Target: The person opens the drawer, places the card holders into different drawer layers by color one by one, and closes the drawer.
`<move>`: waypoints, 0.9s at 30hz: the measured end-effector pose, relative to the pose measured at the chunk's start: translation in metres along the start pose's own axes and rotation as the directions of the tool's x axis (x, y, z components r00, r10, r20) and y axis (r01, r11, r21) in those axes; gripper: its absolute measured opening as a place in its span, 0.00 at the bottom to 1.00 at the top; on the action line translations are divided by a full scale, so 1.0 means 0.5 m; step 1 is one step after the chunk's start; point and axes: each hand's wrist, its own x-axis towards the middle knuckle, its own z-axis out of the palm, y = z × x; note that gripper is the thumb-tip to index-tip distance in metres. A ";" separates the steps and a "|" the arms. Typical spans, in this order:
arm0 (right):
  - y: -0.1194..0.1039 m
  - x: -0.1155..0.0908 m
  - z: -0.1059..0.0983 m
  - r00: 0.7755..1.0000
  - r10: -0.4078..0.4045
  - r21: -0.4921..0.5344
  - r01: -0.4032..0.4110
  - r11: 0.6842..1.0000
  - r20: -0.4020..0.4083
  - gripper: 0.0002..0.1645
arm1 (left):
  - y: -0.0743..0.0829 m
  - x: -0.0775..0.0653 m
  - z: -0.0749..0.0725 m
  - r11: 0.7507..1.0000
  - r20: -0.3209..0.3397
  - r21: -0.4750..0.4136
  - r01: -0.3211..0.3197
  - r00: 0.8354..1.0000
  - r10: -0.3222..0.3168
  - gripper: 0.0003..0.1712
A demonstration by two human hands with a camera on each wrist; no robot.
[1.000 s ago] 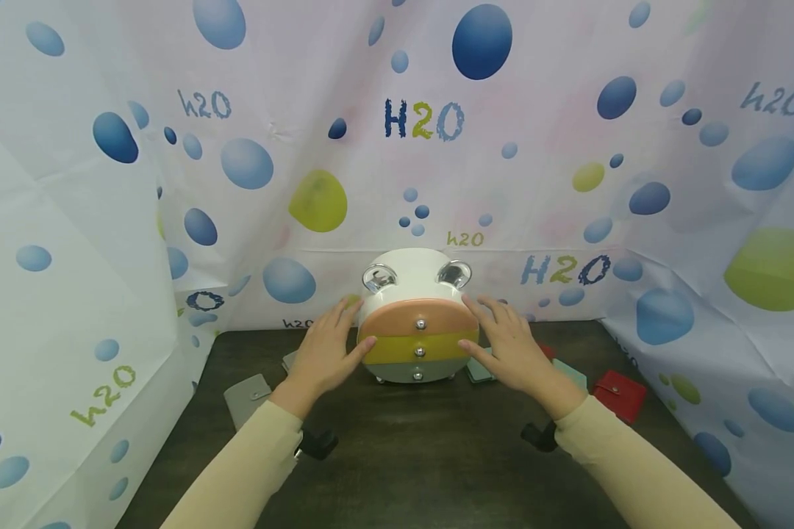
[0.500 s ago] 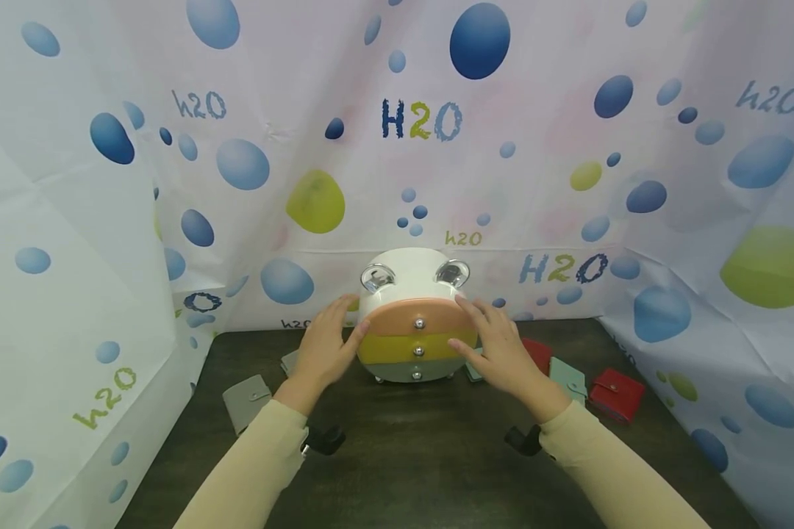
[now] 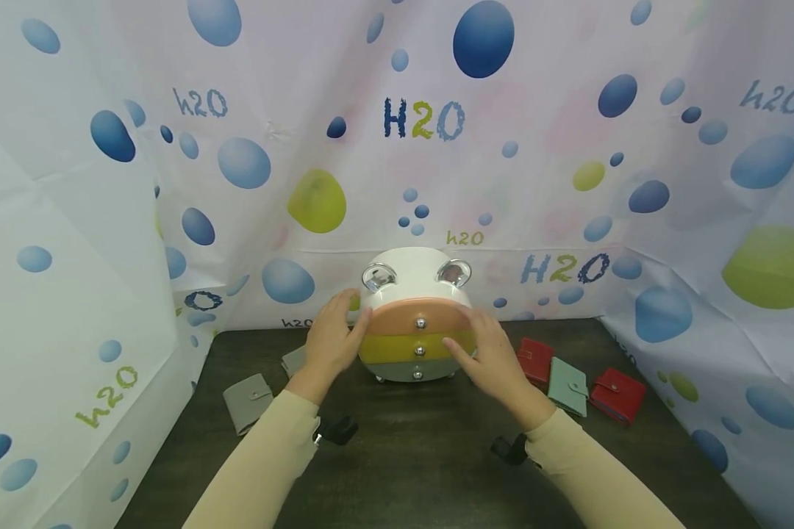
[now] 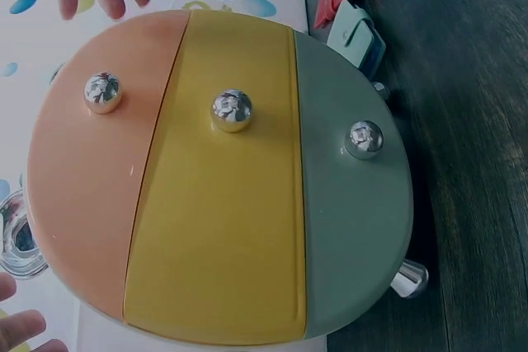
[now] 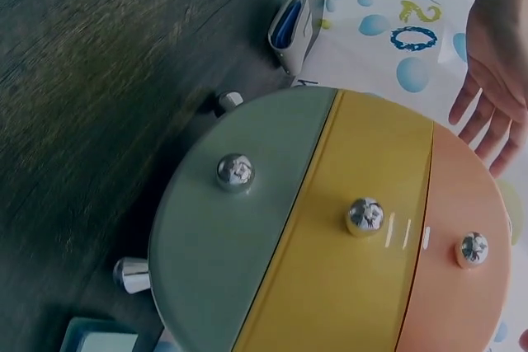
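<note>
Farthest to the left of the drawer cabinet, a grey snap wallet [image 3: 248,402] lies on the desk [image 3: 410,470]. Nearer the drawer cabinet on that side is a second grey wallet [image 3: 294,361], partly covered from view by the left hand [image 3: 331,339].

The left hand is raised just beside the drawer cabinet's left side, fingers extended and thumb spread away from them. It has hold of nothing; whether the fingertips make contact cannot be determined.

The drawer cabinet [image 3: 415,273] stands upright on the desk, between the two hands. Its body is white and rounded, with a left chrome ear [image 3: 378,278] and a right chrome ear [image 3: 454,274] on top. Its front carries an orange drawer [image 3: 393,319], a yellow drawer [image 3: 390,350] and a green drawer [image 3: 397,372], top to bottom, all pushed in, each with one chrome knob.

The right hand [image 3: 492,356] is at the drawer cabinet's right side, fingers extended, thumb spread in front of the yellow drawer. Nothing is gripped; contact cannot be confirmed.

Right of the drawer cabinet, beyond the right hand, lie a red wallet [image 3: 536,362], then a pale green wallet [image 3: 568,387] just beside it, then, farthest out, a second red wallet [image 3: 618,395].
</note>
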 end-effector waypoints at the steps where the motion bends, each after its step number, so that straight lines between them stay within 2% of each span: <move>1: -0.001 -0.001 0.001 1.000 -0.001 0.004 0.001 1.000 -0.003 0.37 | 0.001 0.001 0.001 1.000 -0.006 -0.007 0.002 1.000 -0.002 0.33; 7: -0.009 -0.002 0.010 0.999 0.005 0.033 -0.004 0.999 -0.032 0.36 | 0.005 0.008 0.009 0.997 -0.028 -0.069 0.036 0.999 -0.038 0.33; 14: -0.020 0.004 0.020 0.997 0.026 0.077 -0.020 0.997 -0.072 0.34 | 0.001 0.016 0.018 0.983 -0.014 -0.130 0.127 0.991 -0.130 0.34; 19: -0.023 0.009 0.030 0.995 0.039 0.089 -0.031 0.996 -0.092 0.32 | -0.008 0.022 0.024 0.966 0.017 -0.178 0.189 0.982 -0.189 0.34; 27: -0.034 0.018 0.042 0.990 0.081 0.142 -0.065 0.988 -0.112 0.30 | -0.012 0.032 0.030 0.930 0.058 -0.282 0.236 0.972 -0.229 0.37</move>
